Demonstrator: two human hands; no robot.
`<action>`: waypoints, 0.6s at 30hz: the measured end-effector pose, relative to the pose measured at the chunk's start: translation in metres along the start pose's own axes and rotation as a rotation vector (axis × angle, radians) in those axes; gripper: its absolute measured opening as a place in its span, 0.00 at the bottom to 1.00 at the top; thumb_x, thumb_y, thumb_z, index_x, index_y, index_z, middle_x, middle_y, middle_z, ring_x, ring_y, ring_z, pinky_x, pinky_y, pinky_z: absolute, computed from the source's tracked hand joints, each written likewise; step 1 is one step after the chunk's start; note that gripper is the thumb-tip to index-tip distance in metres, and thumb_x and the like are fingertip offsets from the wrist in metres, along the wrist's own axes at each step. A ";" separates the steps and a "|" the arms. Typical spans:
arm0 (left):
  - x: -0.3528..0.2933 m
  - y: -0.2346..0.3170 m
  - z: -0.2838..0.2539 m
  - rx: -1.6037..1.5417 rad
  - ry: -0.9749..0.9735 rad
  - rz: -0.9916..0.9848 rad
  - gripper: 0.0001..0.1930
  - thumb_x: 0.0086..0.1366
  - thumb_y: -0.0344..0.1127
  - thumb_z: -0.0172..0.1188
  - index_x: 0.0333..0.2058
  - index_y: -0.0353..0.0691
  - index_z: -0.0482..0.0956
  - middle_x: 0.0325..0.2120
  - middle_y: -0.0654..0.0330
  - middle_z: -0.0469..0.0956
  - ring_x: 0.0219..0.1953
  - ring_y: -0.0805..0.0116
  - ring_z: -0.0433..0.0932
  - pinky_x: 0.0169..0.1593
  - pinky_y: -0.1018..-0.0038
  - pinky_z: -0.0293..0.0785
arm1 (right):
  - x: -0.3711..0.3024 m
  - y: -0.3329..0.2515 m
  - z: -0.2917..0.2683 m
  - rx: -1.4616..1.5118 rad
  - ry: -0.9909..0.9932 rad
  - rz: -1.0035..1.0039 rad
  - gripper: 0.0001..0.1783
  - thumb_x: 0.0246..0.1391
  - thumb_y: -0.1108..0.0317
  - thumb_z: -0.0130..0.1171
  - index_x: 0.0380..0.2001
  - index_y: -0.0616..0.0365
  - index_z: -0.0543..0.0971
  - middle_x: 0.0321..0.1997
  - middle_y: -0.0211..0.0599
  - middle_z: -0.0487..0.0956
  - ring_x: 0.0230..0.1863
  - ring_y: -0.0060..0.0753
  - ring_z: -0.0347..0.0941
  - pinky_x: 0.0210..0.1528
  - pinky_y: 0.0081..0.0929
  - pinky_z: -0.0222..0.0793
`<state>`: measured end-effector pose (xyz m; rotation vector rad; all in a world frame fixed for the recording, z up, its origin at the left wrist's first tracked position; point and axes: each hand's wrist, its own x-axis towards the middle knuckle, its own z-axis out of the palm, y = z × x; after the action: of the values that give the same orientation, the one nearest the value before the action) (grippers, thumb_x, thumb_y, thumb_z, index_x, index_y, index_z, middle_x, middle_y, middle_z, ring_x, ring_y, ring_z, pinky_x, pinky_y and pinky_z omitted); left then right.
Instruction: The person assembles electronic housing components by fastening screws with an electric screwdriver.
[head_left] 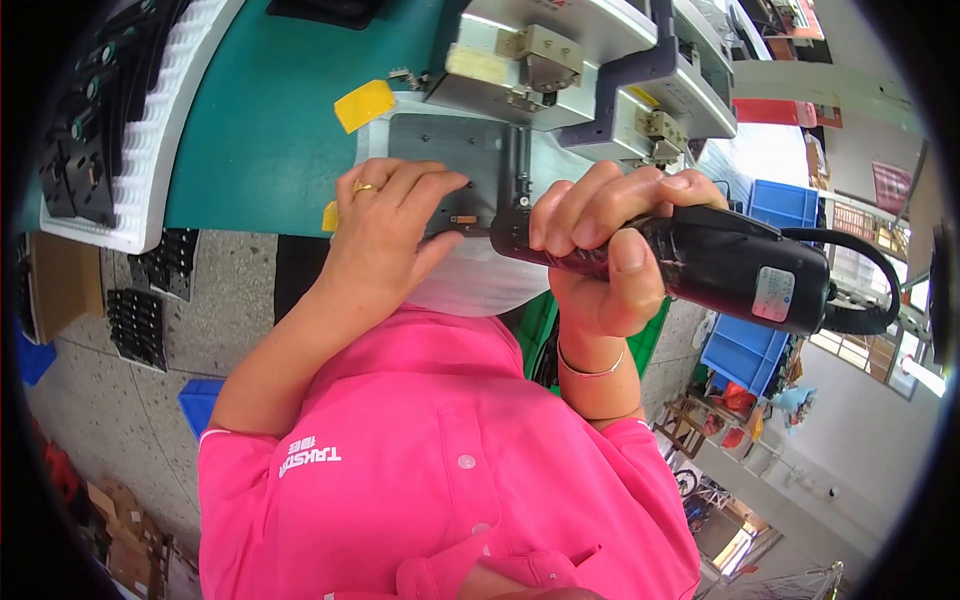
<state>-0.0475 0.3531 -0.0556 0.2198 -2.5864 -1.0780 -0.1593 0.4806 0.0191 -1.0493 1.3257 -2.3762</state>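
Note:
A flat dark grey panel [440, 140] lies on a white sheet [475, 285] at the near edge of the bench. My left hand [390, 225] rests over its left part, fingers spread and slightly bent, the thumb apart near a small copper-coloured piece [464, 219]. In my right hand [610, 235] is a black electric screwdriver [740, 265], held lengthwise with its corded end to the right. Its front end is over the panel's near right corner, beside a dark bar [522, 165]; the bit itself is hidden.
Grey-white machines [530, 75] stand just beyond the panel. A white foam tray [150, 190] with several black parts sits on the left of the green bench mat [260, 130]. Yellow tags [364, 105] lie by the panel. Blue bins [745, 350] stand at right.

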 end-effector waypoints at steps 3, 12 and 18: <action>0.000 0.000 -0.001 -0.020 0.009 -0.006 0.28 0.46 0.32 0.70 0.49 0.45 0.74 0.46 0.61 0.75 0.51 0.59 0.69 0.57 0.61 0.57 | 0.000 0.010 0.004 -0.074 -0.047 -0.007 0.26 0.54 0.73 0.61 0.49 0.54 0.56 0.19 0.34 0.70 0.20 0.29 0.68 0.26 0.30 0.74; -0.001 0.000 0.000 -0.048 0.027 0.002 0.32 0.44 0.30 0.71 0.51 0.47 0.72 0.46 0.62 0.75 0.50 0.59 0.70 0.56 0.61 0.57 | -0.003 0.021 0.006 -0.101 -0.097 0.027 0.26 0.52 0.76 0.58 0.49 0.55 0.56 0.20 0.35 0.70 0.20 0.30 0.69 0.28 0.31 0.74; -0.001 0.000 0.000 -0.049 0.033 0.007 0.32 0.44 0.31 0.70 0.51 0.47 0.71 0.46 0.63 0.75 0.49 0.60 0.70 0.56 0.61 0.56 | -0.005 0.024 0.005 -0.169 -0.142 -0.042 0.27 0.52 0.76 0.58 0.50 0.57 0.56 0.20 0.36 0.72 0.20 0.30 0.70 0.27 0.30 0.75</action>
<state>-0.0462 0.3534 -0.0560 0.2153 -2.5264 -1.1243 -0.1560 0.4657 -0.0011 -1.2784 1.4865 -2.2023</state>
